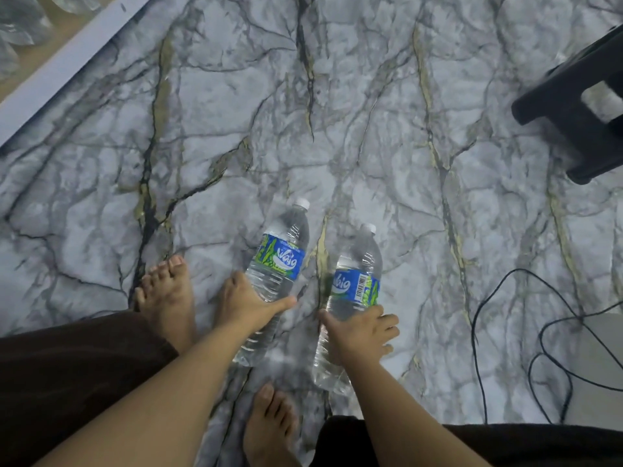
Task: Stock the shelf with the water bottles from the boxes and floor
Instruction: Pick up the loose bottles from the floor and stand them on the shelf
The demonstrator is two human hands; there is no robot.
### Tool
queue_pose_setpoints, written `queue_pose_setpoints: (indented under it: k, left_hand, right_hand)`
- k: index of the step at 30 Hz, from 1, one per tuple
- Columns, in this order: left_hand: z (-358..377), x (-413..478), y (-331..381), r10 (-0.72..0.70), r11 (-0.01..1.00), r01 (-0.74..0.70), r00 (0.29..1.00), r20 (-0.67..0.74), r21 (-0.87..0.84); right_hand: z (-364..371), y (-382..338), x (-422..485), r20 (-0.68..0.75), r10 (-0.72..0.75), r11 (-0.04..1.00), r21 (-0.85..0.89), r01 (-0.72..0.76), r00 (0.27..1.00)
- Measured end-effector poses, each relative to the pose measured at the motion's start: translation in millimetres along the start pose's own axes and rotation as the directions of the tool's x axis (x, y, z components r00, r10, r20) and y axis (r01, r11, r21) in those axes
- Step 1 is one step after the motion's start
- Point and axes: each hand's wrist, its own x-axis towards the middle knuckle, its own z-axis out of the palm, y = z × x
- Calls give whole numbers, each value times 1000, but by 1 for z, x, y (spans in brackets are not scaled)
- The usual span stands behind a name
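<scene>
Two bare feet point(168, 298) stand nearest. Left hand point(249, 305) curls round the left bottle point(281, 261), right hand point(364, 332) round the right bottle point(355, 281), low at the marbled floor point(371, 129). Black cable point(539, 335) right; black stool point(580, 106) beyond; shelf point(67, 62) far left.

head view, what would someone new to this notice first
Two clear, blue-labelled water bottles sit at bottom centre: the left hand grips the left bottle and the right hand grips the right bottle. Around them spreads a grey veined marble floor, with bare feet beside the bottles. A black stool stands at upper right and a black cable loops at right.
</scene>
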Motion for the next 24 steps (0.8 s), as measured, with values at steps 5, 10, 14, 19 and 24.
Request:
queue_pose_setpoints:
  k: [5,10,14,19,24]
  left_hand:
    - [-1,3,-1,2,1000,-2,1000,4,-20]
    - [3,4,1,-6,999,7,1000,10,-48]
    - [6,9,6,-50,999,50,999,18,0]
    - [2,15,6,-87,996,87,996,18,-31]
    - [3,4,0,-53,991,44,996,-69,-125]
  right_hand:
    - [-11,1,7,31,39,989,142,-43,999]
    - [-14,5,22,72,164,965,196,-175,984]
    - [-16,16,30,68,161,944,282,-174,985]
    - [-15,21,30,62,107,944,306,-121,992]
    - [-7,18,16,127,49,912,400,-96,991]
